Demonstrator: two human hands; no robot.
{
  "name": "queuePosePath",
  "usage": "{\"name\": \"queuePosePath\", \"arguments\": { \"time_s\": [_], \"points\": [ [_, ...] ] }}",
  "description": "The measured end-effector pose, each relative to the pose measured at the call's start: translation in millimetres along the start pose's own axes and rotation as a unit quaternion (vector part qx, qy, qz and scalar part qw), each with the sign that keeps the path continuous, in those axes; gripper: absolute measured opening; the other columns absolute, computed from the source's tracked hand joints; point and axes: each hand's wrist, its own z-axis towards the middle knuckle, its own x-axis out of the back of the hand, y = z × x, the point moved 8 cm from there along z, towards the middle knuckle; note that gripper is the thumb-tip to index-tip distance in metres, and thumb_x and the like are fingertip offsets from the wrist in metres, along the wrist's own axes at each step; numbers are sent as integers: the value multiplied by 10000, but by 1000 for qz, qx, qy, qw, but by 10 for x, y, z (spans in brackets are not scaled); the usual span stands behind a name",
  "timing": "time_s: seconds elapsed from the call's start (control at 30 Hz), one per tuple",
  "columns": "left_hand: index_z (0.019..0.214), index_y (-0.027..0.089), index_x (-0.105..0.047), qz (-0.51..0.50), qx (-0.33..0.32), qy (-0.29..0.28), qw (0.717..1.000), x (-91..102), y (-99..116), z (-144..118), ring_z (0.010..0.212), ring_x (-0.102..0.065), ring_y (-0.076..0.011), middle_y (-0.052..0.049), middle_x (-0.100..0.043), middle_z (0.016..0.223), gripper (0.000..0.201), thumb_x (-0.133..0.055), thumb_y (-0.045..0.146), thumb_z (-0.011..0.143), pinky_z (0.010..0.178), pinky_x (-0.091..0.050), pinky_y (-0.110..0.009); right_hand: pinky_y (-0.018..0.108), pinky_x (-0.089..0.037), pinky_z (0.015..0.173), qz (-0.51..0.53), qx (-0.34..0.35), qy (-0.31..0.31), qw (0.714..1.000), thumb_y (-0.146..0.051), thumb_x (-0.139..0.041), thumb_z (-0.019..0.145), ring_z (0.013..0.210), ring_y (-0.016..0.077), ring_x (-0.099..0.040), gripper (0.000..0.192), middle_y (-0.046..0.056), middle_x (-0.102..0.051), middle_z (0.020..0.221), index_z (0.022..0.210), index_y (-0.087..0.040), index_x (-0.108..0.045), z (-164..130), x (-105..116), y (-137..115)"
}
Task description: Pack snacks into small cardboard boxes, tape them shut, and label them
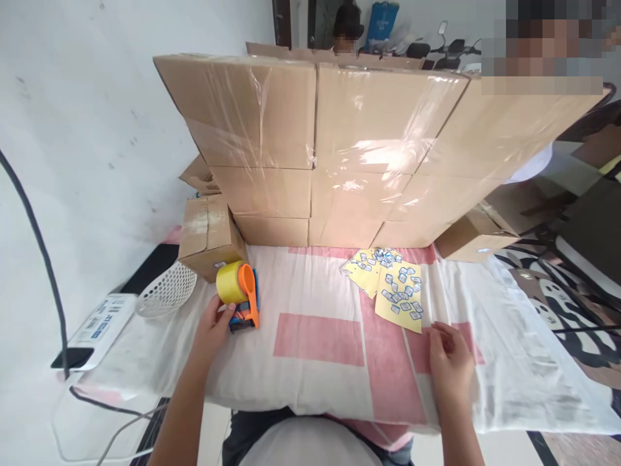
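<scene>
On the left of the cloth-covered table, my left hand (217, 325) grips a tape dispenser (250, 296), thumb and fingers closed at its lower left. The dispenser has an orange frame and carries a wide roll of yellow tape (229, 283). Something blue beneath it is partly hidden. My right hand (451, 353) rests low over the cloth with its fingers curled in a pinch; whatever they hold, if anything, cannot be made out. Just left of those fingers lies a yellow sheet (388, 309) bearing several small white labels. Another yellow sheet (367, 281) sits partly under it, with more labels.
A wall of taped cardboard boxes (276, 139) rises along the table's back. Small boxes stand at left (206, 223) and right (478, 236). Left are a white mesh basket (169, 291), a white package (104, 323) and a black cable (39, 239). People are beyond the boxes.
</scene>
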Motion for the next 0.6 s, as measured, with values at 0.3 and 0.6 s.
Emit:
{"name": "queuePosePath", "arguments": {
  "time_s": [0.3,0.6],
  "points": [
    [1280,177,-582,46,-30,163,985,371,201,-20,1155,-677,-313,-154,-658,1304,568,-615,541,846,950,-574,-476,403,-565,805,-32,87,-47,995,-484,-608,872,932,272,-699,372,115,-724,1073,1098,-201,-693,19,-226,-64],
    [1466,184,-478,216,-82,232,945,424,1287,611,1528,-254,-434,-192,-322,1644,920,-825,556,698,1200,-237,-687,412,-556,762,-49,107,-70,991,-485,-581,861,869,274,-696,368,119,-737,1023,1051,-191,-696,-36,-338,-224]
  ]
}}
